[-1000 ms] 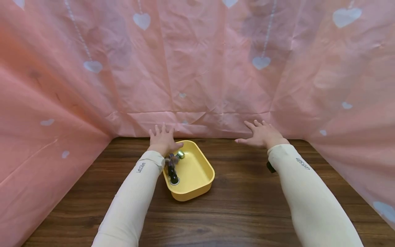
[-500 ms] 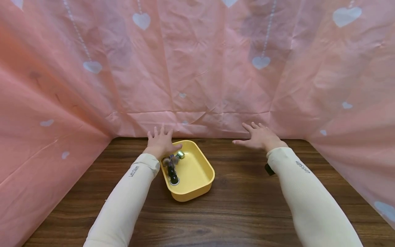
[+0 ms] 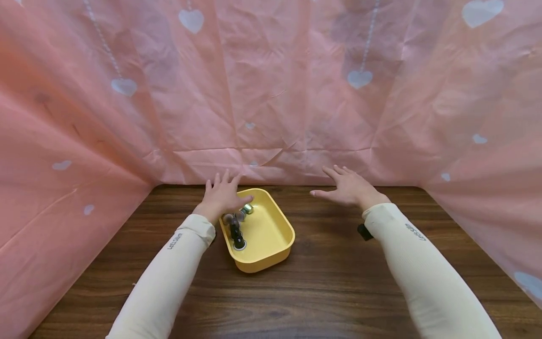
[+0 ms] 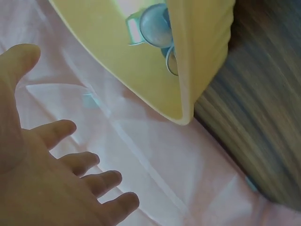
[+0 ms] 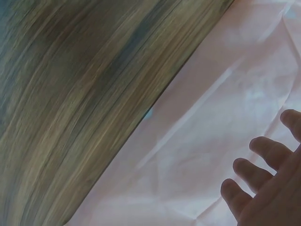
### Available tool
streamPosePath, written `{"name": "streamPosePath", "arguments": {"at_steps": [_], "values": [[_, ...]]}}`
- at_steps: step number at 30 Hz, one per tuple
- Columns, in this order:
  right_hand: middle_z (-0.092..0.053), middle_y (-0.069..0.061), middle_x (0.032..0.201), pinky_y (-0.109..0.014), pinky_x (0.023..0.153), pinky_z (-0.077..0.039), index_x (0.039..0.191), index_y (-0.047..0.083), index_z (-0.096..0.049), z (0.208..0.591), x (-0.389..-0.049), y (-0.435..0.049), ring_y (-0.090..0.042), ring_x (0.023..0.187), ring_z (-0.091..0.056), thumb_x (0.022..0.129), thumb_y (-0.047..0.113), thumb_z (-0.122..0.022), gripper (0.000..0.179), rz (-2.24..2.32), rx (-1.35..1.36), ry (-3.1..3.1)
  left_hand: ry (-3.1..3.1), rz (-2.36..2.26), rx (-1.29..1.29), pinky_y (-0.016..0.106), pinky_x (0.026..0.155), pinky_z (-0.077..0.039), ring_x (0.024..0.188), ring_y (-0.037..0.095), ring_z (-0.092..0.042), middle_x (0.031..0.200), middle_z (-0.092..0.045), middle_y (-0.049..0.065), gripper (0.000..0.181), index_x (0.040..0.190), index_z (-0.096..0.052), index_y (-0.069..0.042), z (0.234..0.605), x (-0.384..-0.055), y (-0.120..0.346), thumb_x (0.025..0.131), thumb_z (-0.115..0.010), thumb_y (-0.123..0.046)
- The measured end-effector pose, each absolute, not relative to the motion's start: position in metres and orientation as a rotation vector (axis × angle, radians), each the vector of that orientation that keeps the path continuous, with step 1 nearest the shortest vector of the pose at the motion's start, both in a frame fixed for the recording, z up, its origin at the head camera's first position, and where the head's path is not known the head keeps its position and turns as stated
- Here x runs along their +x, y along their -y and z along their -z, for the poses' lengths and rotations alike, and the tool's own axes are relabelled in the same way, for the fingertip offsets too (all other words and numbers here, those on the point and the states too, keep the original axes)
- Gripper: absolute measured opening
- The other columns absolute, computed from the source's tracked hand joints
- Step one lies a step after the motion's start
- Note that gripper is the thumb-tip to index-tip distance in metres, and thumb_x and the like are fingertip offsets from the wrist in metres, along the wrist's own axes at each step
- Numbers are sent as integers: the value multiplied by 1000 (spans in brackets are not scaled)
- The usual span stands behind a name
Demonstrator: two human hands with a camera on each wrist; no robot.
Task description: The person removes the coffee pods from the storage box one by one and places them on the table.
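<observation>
My left hand hovers with spread fingers over the far left corner of a yellow tray and holds nothing. In the left wrist view its fingers point past the tray's rim. Along the tray's left side lie several small dark, round-ended pieces, some with silvery discs. A shiny greenish metallic piece lies by the far end, partly behind the left thumb. My right hand is held out to the right of the tray, fingers apart, with nothing in it.
The tray stands on a dark wood-grain table. Pink cloth with white hearts hangs behind the table's far edge and along both sides. A small black device sits under the right sleeve's cuff.
My right hand has drifted a little to the left, toward the tray. The left forearm has shifted slightly left. The head view has tipped a little; the tray and its pieces stay put.
</observation>
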State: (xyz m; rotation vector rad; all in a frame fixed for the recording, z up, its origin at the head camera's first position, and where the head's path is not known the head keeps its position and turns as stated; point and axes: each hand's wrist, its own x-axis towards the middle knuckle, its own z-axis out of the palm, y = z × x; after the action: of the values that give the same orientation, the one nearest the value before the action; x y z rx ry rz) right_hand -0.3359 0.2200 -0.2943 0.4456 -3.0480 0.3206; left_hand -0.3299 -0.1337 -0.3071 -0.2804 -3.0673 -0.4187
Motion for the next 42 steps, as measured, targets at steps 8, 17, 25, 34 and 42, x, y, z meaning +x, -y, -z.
{"name": "streamPosePath", "arguments": {"at_steps": [8,17,25,34,42], "values": [[-22,-25,177,-73,132,-25,172,19,-26,302,-336,-212,-48,164,-20,96,79,-57,102,-398,500,3029,3010,656,-285,73,136,-8,165,54,-9,180,-13,20,83,171,-29,-20,312,-327,144,103,-59,-57],[-23,-20,178,-70,133,-27,172,23,-27,307,-335,-205,-42,166,-19,94,82,-58,103,-429,527,3012,2961,799,-248,74,134,-16,165,49,-17,178,-19,25,81,168,-32,-6,325,-320,159,106,-58,-50],[-19,-18,180,-75,131,-27,172,27,-25,309,-329,-194,-45,166,-17,96,78,-60,98,-487,552,3034,2882,1010,-217,68,135,-24,163,49,-24,175,-23,29,76,165,-34,1,336,-310,177,107,-58,-42],[-23,-12,180,-70,134,-26,172,27,-26,312,-324,-184,-39,167,-18,94,81,-59,100,-512,660,2983,2792,1134,-165,62,138,-20,164,49,-20,175,-20,32,73,164,-33,5,347,-299,189,109,-59,-35],[-23,-9,180,-68,135,-26,171,25,-28,316,-322,-179,-39,167,-20,95,78,-62,99,-511,688,2967,2740,1212,-51,64,138,-20,164,49,-19,177,-16,30,74,166,-31,1,357,-289,196,108,-62,-34]]}}
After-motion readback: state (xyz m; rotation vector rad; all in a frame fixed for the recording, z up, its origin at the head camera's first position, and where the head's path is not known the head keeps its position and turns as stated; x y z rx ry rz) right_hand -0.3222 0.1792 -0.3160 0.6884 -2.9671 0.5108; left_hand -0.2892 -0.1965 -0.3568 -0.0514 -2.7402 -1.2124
